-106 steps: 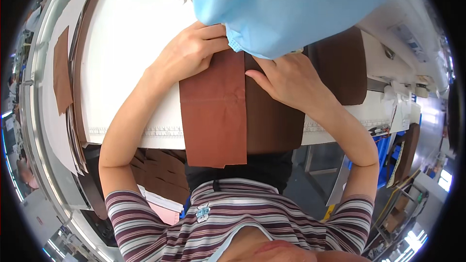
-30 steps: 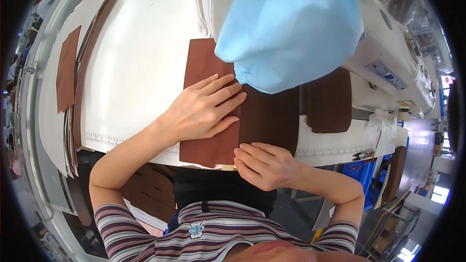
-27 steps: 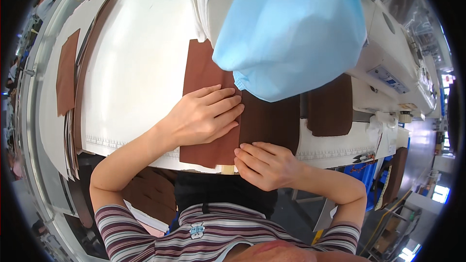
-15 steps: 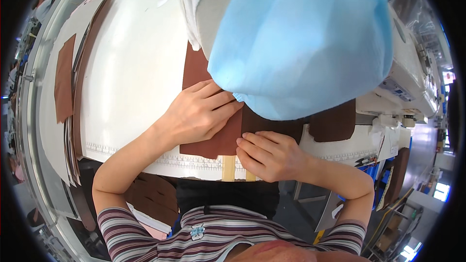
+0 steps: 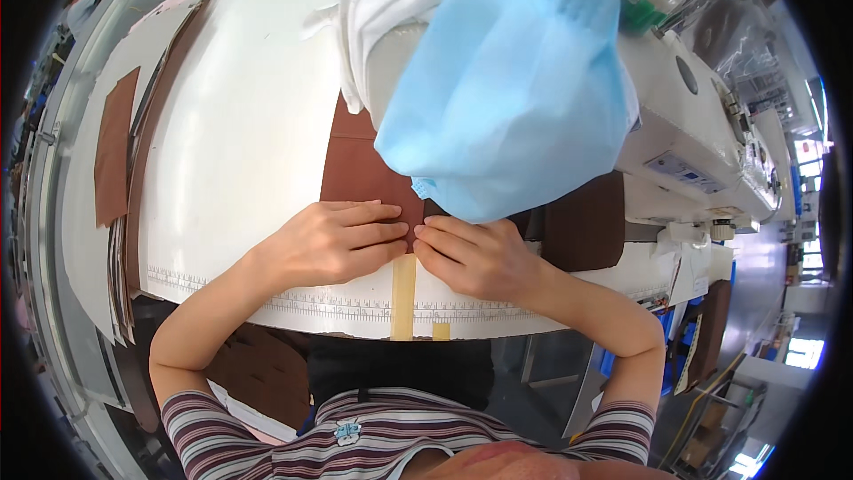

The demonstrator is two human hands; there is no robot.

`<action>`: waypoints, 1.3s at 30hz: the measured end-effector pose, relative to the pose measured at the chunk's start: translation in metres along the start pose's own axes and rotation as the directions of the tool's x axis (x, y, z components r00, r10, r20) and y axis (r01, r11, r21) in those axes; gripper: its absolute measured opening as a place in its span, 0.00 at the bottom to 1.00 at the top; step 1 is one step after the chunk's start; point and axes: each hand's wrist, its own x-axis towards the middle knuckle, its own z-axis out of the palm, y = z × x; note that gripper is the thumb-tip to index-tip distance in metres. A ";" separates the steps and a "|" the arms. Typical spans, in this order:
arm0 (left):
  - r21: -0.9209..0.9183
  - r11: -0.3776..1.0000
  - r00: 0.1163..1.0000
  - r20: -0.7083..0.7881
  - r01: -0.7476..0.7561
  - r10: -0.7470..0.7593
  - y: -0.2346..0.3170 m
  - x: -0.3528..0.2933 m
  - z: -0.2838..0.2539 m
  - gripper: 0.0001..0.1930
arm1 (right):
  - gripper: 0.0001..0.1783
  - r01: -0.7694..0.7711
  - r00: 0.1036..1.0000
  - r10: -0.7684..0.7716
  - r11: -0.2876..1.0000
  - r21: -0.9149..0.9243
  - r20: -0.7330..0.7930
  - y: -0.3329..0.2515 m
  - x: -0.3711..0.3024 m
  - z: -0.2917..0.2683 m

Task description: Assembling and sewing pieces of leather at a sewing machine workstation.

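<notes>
A reddish-brown fabric-like panel (image 5: 369,169) lies on the white table, its far part under a sewing machine head that a blue face mask (image 5: 506,89) largely hides. My left hand (image 5: 342,244) is closed at the panel's near right corner, fingers together. Facing it, almost fingertip to fingertip, my right hand (image 5: 471,253) pinches at the near edge where the panel meets a dark brown piece (image 5: 582,222). That darker piece runs rightward behind my right hand. The exact grip under the fingertips is hidden.
A ruler strip (image 5: 329,308) follows the table's near edge, crossed by yellow tape (image 5: 403,298). White cloth (image 5: 364,27) drapes over the machine head. The machine body (image 5: 684,133) stands to the right. Stacked boards with a brown piece (image 5: 115,151) are at left.
My left hand has come nearer to me and my right hand has moved left and slightly away, so their fingertips nearly meet. The panel's near edge has shifted away from me. The view has shifted too.
</notes>
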 end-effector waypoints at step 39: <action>0.051 0.998 0.987 -0.161 0.029 -0.020 -0.064 0.036 0.003 0.09 | 0.14 -0.029 0.952 -0.077 0.941 -0.338 -0.297 0.014 0.003 -0.045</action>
